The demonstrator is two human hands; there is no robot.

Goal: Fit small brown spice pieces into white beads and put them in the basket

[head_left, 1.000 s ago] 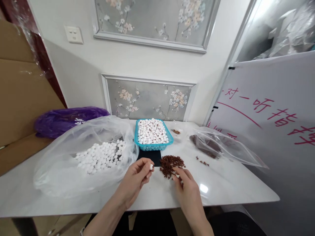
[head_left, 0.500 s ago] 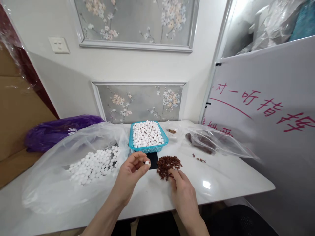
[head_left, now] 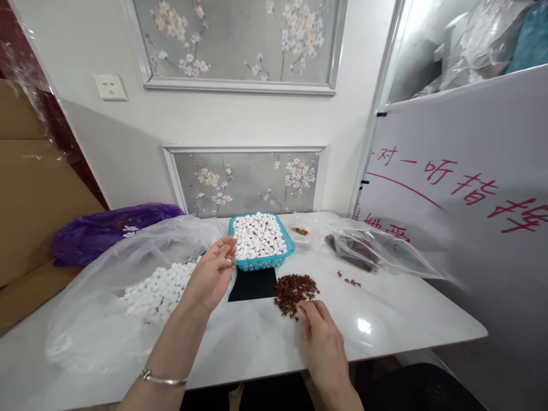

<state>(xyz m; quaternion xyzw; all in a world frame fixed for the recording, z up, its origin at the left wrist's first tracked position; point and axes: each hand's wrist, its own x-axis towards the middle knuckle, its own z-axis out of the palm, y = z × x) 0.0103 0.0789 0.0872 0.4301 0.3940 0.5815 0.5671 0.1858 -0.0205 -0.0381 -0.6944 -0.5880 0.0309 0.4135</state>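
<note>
My left hand (head_left: 214,271) is at the left edge of a blue plastic basket (head_left: 261,263), its fingers loosely apart with no ball visible in them. Small white balls (head_left: 259,234) fill the basket, with dark red specks showing among them. My right hand (head_left: 323,334) is at the near edge of a pile of small dark red, star-shaped pieces (head_left: 295,290). Its thumb and forefinger are pinched together, and whatever is between them is too small to make out. On the left, more white balls (head_left: 158,291) lie in a clear plastic bag (head_left: 85,325).
A black flat square (head_left: 252,284) lies in front of the basket. Several small brown pieces (head_left: 350,280) and a clear bag with dark brown contents (head_left: 353,251) are on the right of the white table (head_left: 257,354). A purple bag (head_left: 107,228) rests at the back left.
My left hand has moved up and left to the basket, and the white ball it pinched no longer shows in it. My right hand has drawn slightly back, to the pile's near edge.
</note>
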